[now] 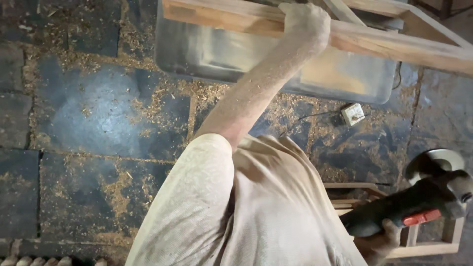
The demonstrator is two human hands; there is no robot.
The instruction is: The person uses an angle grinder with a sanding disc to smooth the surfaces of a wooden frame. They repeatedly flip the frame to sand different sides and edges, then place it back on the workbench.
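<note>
At twelve o'clock the left hand (304, 22) grips a long pale wooden rail (394, 44); at four o'clock the right hand (382, 236) holds a dark angle grinder with a red switch (419, 202).

No packages, labels, signs or screens.

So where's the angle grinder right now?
Head view, bottom right: the grinder is in the right hand, above a small wooden frame, disc toward the right edge.
</note>
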